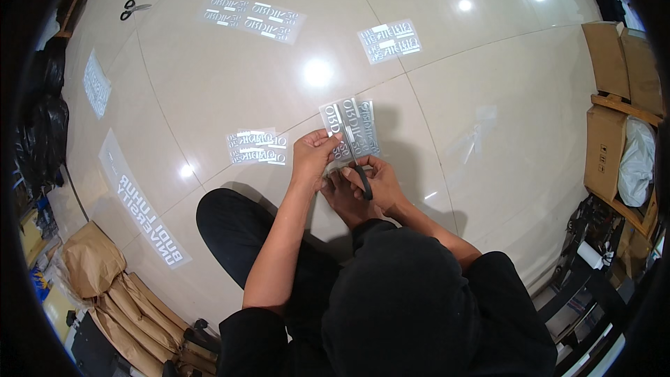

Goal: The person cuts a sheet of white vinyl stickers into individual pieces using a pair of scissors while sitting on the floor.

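Pinched in my left hand (pixel 312 156) is the edge of a clear film sheet (pixel 333 120) that bears white lettering. My right hand (pixel 379 183) grips black-handled scissors (pixel 361 172), whose blades lie along the sheet between two rows of lettering. Another lettered film piece (pixel 370 124) shows partly behind the sheet, at its right. My bare foot is on the floor just below the sheet, partly hidden by my right hand. Left of my left hand, small lettered film pieces (pixel 256 147) lie overlapping on the tiles.
More lettered film sheets lie on the tiled floor: a large one (pixel 252 18), a smaller one (pixel 390 42), a long strip (pixel 144 209) and one at far left (pixel 97 85). Another pair of scissors (pixel 135 9) lies upper left. Cardboard boxes (pixel 604 149) stand right; brown paper-wrapped rolls (pixel 138 319) lie lower left.
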`<state>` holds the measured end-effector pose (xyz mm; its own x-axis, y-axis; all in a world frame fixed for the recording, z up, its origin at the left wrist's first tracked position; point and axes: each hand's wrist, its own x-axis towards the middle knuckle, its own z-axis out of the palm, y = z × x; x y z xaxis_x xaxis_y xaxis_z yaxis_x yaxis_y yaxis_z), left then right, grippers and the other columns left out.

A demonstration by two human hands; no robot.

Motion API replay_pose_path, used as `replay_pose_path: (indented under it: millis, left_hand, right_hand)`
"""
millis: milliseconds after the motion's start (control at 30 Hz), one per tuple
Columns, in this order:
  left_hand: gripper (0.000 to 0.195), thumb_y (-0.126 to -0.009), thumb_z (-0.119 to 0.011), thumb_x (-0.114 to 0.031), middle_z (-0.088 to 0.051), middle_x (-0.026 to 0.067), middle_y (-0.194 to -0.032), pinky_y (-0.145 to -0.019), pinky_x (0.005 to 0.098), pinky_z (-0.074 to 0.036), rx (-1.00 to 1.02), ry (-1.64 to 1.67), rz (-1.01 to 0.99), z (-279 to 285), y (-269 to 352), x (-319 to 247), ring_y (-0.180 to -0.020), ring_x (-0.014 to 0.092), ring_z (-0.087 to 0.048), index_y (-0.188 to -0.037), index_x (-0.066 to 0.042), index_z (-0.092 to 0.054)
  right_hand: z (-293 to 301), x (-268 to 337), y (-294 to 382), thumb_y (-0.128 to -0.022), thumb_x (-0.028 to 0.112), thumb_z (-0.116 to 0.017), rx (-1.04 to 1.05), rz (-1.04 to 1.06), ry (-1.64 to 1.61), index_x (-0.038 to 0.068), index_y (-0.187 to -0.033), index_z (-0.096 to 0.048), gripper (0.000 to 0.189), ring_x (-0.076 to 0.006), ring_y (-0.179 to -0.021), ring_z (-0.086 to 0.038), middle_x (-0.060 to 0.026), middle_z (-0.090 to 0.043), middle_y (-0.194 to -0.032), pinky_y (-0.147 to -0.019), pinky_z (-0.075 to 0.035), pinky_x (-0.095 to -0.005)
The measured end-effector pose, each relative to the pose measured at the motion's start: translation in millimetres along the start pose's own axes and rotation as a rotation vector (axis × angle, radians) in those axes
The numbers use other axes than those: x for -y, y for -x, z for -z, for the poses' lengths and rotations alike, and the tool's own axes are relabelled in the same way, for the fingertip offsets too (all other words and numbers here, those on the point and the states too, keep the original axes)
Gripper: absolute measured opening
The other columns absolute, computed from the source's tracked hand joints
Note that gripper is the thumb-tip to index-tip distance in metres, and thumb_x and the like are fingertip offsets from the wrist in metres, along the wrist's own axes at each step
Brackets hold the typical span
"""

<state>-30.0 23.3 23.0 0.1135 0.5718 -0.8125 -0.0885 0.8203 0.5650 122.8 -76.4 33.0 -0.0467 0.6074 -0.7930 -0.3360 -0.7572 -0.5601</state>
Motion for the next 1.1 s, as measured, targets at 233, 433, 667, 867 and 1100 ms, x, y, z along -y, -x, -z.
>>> replay_pose_path:
  millis: [233, 433, 667, 867, 1100]
  left_hand:
    - [0.021, -0.095, -0.078, -0.009, -0.075, 0.0059, -0.091, -0.063, 0.0224, -0.055, 0.070, 0.080, 0.005, -1.6, 4.4, 5.6, -0.071, 0.009, -0.068, -0.111, 0.003, -0.071]
    - [0.021, -0.096, -0.077, -0.008, -0.075, 0.0066, -0.091, -0.064, 0.0234, -0.056, 0.083, 0.070, 0.011, -3.9, 8.4, 5.9, -0.072, 0.009, -0.069, -0.112, 0.004, -0.071]
    - [0.020, -0.095, -0.077, -0.007, -0.075, 0.0083, -0.092, -0.066, 0.0259, -0.058, 0.118, 0.153, 0.064, -6.7, 10.5, 6.4, -0.074, 0.012, -0.071, -0.111, 0.004, -0.071]
    - [0.021, -0.096, -0.077, -0.008, -0.075, 0.0087, -0.092, -0.068, 0.0282, -0.059, 0.134, 0.254, 0.116, -8.4, 8.3, 14.4, -0.075, 0.014, -0.071, -0.111, 0.005, -0.071]
    - [0.020, -0.096, -0.076, -0.008, -0.076, 0.0086, -0.093, -0.068, 0.0287, -0.058, 0.133, 0.198, 0.094, -8.7, 7.6, 13.3, -0.075, 0.014, -0.071, -0.112, 0.004, -0.072]
  right_hand:
    - [-1.5, 6.3, 1.8, -0.091, 0.022, -0.084, -0.041, 0.026, -0.039, -0.001, -0.111, -0.064, 0.036, -0.0092, -0.057, -0.060, -0.0043, -0.067, -0.073, -0.053, -0.048, -0.0235]
    - [0.7, 5.0, 3.0, -0.091, 0.022, -0.084, -0.027, 0.020, -0.065, -0.001, -0.112, -0.063, 0.038, -0.0093, -0.059, -0.062, -0.0048, -0.069, -0.077, -0.054, -0.049, -0.0234]
    - [7.0, -3.1, -3.0, -0.090, 0.018, -0.082, -0.024, 0.067, -0.063, -0.002, -0.117, -0.061, 0.040, -0.0094, -0.062, -0.063, -0.0052, -0.070, -0.080, -0.058, -0.050, -0.0229]
    - [4.2, 0.7, -0.8, -0.088, 0.019, -0.083, -0.040, 0.064, -0.085, -0.002, -0.118, -0.061, 0.043, -0.0094, -0.063, -0.063, -0.0054, -0.070, -0.080, -0.059, -0.050, -0.0234]
    - [8.8, -1.8, -0.6, -0.088, 0.020, -0.084, -0.050, 0.032, -0.068, -0.001, -0.118, -0.061, 0.043, -0.0098, -0.060, -0.062, -0.0052, -0.070, -0.079, -0.057, -0.050, -0.0233]
